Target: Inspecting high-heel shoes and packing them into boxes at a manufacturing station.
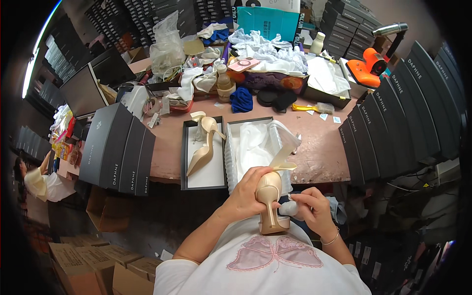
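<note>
My left hand (246, 196) is closed round a beige satin high-heeled shoe (269, 189), held close to my body with its heel towards me. An ankle strap with a pale bow stands up at the shoe's far end. Beside the heel, my right hand (314, 209) pinches a small whitish wad of cloth (288, 208); whether it touches the shoe I cannot tell. The matching beige shoe (202, 150) lies on its side in a black-rimmed box half (189, 186) on the table. White tissue paper (250, 142) fills the other box half, just beyond my hands.
Stacked dark shoeboxes stand at left (105, 147) and right (373, 137). Behind are a bin of white cloths (265, 49), a blue scrunched cloth (241, 100), a yellow-handled brush (307, 107) and an orange device (364, 69). Cardboard cartons (93, 260) sit low at left.
</note>
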`<action>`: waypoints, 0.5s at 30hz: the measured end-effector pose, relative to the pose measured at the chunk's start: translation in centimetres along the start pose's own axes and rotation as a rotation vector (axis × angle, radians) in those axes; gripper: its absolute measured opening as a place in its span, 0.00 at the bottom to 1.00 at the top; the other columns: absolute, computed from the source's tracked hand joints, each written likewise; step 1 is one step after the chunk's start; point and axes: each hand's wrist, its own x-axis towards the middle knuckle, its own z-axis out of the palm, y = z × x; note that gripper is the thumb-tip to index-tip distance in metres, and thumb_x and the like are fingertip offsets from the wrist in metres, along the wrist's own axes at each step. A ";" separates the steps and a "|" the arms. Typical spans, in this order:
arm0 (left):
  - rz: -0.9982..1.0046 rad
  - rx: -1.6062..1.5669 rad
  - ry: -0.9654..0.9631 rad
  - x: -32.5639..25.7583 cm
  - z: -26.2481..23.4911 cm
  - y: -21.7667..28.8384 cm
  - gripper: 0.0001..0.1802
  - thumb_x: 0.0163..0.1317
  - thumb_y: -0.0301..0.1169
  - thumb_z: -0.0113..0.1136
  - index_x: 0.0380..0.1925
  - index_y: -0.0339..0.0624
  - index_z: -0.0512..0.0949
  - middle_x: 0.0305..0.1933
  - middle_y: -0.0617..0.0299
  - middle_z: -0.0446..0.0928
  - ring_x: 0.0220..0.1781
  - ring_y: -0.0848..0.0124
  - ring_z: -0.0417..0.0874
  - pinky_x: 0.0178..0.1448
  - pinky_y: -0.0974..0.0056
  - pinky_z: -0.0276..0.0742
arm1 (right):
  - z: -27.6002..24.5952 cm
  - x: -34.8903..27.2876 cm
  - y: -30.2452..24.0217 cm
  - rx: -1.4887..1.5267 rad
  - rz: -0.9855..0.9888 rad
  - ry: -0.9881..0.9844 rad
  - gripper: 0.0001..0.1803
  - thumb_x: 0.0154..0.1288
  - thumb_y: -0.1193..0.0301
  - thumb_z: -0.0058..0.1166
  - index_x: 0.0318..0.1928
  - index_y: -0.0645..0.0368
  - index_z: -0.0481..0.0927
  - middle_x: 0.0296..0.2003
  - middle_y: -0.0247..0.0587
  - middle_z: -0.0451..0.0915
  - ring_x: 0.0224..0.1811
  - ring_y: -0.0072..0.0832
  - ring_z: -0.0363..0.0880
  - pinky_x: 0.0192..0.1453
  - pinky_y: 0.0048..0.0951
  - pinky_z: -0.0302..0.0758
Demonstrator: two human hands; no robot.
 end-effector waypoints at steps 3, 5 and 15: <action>0.041 -0.005 0.010 -0.7 0.3 0.5 0.49 0.41 0.42 0.84 0.62 0.40 0.68 0.59 0.51 0.70 0.59 0.58 0.77 0.62 0.60 0.75 | -0.2 -1.4 -0.9 -0.010 0.020 0.057 0.14 0.61 0.86 0.55 0.46 0.64 0.85 0.35 0.40 0.77 0.30 0.22 0.77 0.33 0.21 0.74; 0.050 -0.017 0.011 -1.1 0.5 0.9 0.49 0.41 0.42 0.84 0.62 0.40 0.68 0.58 0.51 0.71 0.59 0.58 0.77 0.62 0.60 0.75 | -0.1 -2.2 -1.2 -0.038 -0.010 0.080 0.14 0.61 0.86 0.55 0.46 0.63 0.86 0.35 0.39 0.77 0.30 0.22 0.77 0.33 0.21 0.74; -0.044 -0.001 0.020 -1.7 0.5 2.1 0.43 0.41 0.31 0.79 0.60 0.39 0.69 0.57 0.49 0.72 0.59 0.55 0.78 0.63 0.59 0.74 | 2.2 -0.4 -3.3 -0.116 -0.312 0.117 0.18 0.59 0.83 0.62 0.50 0.59 0.84 0.36 0.41 0.78 0.32 0.30 0.78 0.35 0.25 0.76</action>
